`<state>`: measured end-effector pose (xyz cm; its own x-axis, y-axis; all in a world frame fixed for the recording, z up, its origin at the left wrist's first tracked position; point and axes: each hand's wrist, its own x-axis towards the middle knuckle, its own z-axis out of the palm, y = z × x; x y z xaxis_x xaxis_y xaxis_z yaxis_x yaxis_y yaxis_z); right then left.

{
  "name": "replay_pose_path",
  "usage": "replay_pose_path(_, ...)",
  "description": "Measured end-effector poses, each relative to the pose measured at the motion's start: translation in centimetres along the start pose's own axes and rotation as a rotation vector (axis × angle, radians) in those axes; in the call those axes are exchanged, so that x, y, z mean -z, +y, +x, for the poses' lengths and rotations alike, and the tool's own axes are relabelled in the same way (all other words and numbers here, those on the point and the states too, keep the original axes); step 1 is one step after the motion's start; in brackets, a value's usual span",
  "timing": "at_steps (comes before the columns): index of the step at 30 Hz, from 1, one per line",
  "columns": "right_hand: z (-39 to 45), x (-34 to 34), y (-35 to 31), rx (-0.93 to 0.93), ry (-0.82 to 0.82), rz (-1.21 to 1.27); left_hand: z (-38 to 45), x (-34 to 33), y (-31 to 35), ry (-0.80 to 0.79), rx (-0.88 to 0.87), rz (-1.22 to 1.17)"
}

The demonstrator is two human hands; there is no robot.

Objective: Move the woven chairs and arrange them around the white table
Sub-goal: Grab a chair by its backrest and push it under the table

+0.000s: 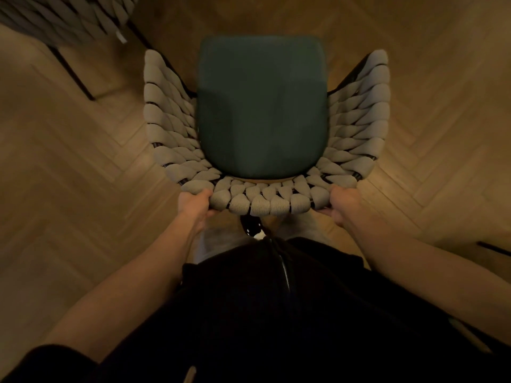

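Woven chair (265,128), one item, seen from directly above on a herringbone wood floor (83,167). Grey rope weave wraps the back and both sides in a U; dark green seat cushion (262,106) fills the middle. The open front points away from the person, toward the top of the view; the backrest is nearest the person's body, so front-to-back runs straight up the frame.

Left hand (195,207): closed around the left end of the backrest's top rail, thumb over the weave, fingers curled beneath. Right hand (341,207): clamped likewise on the right end of the same rail. Both forearms are bare, reaching out from dark clothing (276,313).

Second woven chair (63,17): upper left corner, well apart from the first, cut off by the frame; only part of its grey weave and thin black legs show.

Obscured: the first chair's legs sit under the seat, save a glossy black piece just below the rail's centre. Light is dim and warm; the person's feet beneath the rail are blurred.
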<state>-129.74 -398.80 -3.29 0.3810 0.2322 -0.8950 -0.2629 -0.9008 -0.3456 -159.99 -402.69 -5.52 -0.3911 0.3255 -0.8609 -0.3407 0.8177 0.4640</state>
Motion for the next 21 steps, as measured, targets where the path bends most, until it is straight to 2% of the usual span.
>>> replay_pose_path(10, 4.4, -6.3, -13.8, 0.017, -0.037, -0.031, 5.4, -6.5, 12.1, 0.027, 0.027, 0.010)
replay_pose_path(15, 7.8, -8.6, -21.7, 0.108, -0.117, -0.205, 7.6, -10.7, 18.2, 0.077, 0.043, -0.019)
replay_pose_path(21, 9.3, -12.7, -30.5, 0.091, -0.134, -0.110, 9.5, -15.0, 25.6, 0.079, 0.022, -0.077)
